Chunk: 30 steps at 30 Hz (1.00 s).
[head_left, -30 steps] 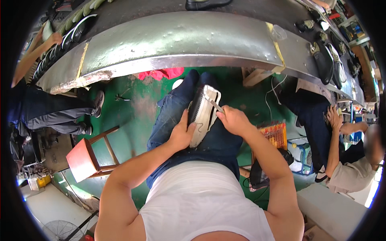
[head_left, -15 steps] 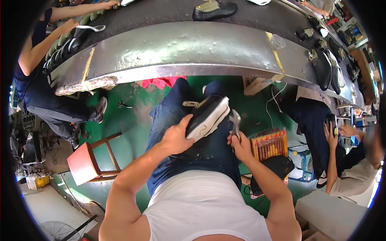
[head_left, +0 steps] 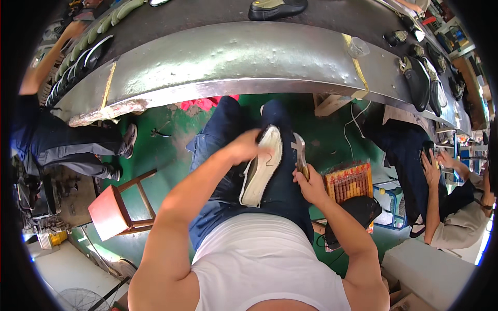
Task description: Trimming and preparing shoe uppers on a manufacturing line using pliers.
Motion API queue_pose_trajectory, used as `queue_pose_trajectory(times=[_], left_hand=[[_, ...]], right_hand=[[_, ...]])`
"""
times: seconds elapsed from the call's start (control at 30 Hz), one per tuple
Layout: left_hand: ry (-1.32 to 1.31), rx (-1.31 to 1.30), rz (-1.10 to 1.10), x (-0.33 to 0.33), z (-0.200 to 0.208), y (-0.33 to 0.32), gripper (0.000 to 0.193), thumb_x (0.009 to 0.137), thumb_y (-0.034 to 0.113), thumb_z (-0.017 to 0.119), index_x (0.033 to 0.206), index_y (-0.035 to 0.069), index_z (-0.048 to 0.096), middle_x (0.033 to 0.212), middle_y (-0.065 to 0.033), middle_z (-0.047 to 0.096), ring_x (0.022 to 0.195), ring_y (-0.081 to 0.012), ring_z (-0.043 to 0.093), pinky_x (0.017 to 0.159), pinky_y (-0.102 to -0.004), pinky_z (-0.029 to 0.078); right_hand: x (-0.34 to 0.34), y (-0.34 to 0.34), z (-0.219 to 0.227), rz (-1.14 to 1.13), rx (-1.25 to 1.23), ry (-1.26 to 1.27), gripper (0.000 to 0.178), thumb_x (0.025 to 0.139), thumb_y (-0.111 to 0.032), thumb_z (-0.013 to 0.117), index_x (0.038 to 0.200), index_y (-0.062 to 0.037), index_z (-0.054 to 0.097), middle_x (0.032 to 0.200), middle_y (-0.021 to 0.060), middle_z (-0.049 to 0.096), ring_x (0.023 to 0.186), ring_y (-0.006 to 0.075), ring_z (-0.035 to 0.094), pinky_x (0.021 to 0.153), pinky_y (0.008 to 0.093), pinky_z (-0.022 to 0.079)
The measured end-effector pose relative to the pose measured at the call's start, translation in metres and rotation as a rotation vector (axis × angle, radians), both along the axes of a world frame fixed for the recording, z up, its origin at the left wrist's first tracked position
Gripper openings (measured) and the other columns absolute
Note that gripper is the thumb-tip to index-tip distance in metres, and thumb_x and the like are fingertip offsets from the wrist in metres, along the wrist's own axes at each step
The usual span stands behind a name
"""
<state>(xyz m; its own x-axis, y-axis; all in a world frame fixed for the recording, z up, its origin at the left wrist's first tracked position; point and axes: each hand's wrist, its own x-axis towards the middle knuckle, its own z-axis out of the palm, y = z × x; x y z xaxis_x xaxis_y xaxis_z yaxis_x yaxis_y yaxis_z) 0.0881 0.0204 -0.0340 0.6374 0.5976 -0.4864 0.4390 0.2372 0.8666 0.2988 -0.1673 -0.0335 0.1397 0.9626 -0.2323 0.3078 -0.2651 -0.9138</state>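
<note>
The shoe [head_left: 255,185] has just swung pale underside up, leaving it exposed, the right hand [head_left: 312,187] clenching a metal tool [head_left: 300,151] (the left hand [head_left: 244,147] blurs; its grip I cannot tell).

Shoe [head_left: 262,173]: pale sole up, lengthwise over the lap [head_left: 286,192]. Metal-headed tool [head_left: 300,150]: just right of it, head kneeward.
</note>
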Motion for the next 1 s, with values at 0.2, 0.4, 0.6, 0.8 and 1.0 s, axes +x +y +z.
queue_pose_trajectory(times=[0.2, 0.4, 0.6, 0.8, 1.0], left_hand=[[0.190, 0.313, 0.018, -0.043, 0.017, -0.041, 0.046, 0.089, 0.014, 0.064, 0.132, 0.001, 0.056, 0.099, -0.0205, 0.071, 0.090, -0.0229, 0.070, 0.080, -0.0375, 0.053], [0.236, 0.766, 0.217, -0.029, 0.009, -0.067, 0.018, 0.092, 0.015, 0.060, 0.094, 0.000, 0.070, 0.078, -0.0246, 0.066, 0.073, -0.0407, 0.066, 0.065, -0.0447, 0.054], [0.237, 0.735, 0.272, -0.024, 0.013, -0.068, 0.023, 0.093, 0.019, 0.059, 0.083, 0.000, 0.067, 0.069, -0.0233, 0.063, 0.067, -0.0395, 0.066, 0.059, -0.0457, 0.051], [0.218, 0.780, 0.284, -0.025, 0.017, -0.073, 0.027, 0.094, 0.020, 0.058, 0.076, 0.001, 0.066, 0.064, -0.0220, 0.060, 0.063, -0.0394, 0.064, 0.055, -0.0450, 0.050], [0.270, 0.874, 0.150, -0.019, 0.030, -0.076, 0.029, 0.097, 0.025, 0.054, 0.085, 0.002, 0.066, 0.071, -0.0189, 0.064, 0.068, -0.0381, 0.065, 0.061, -0.0452, 0.051]], right_hand=[[0.011, 0.020, 0.047, 0.393, -0.146, -0.103, 0.021, 0.092, -0.018, 0.059, 0.105, -0.0008, 0.058, 0.077, 0.0158, 0.062, 0.073, 0.0288, 0.064, 0.067, 0.0396, 0.048], [-0.004, 0.035, 0.053, 0.441, -0.485, 0.193, 0.025, 0.093, -0.015, 0.060, 0.111, 0.0005, 0.058, 0.082, 0.0110, 0.062, 0.076, 0.0201, 0.063, 0.064, 0.0334, 0.049], [-0.019, 0.042, 0.033, 0.350, -0.352, 0.144, 0.021, 0.093, -0.016, 0.061, 0.108, -0.0010, 0.060, 0.080, 0.0048, 0.063, 0.070, 0.0155, 0.064, 0.060, 0.0290, 0.050], [-0.008, 0.048, 0.071, 0.599, -0.381, -0.087, 0.018, 0.092, -0.013, 0.059, 0.105, -0.0006, 0.059, 0.081, 0.0054, 0.065, 0.072, 0.0154, 0.063, 0.059, 0.0319, 0.052], [0.007, 0.098, 0.114, 0.694, -0.748, -0.016, 0.028, 0.093, -0.025, 0.059, 0.105, -0.0001, 0.063, 0.090, 0.0082, 0.068, 0.083, 0.0182, 0.066, 0.065, 0.0362, 0.054]])
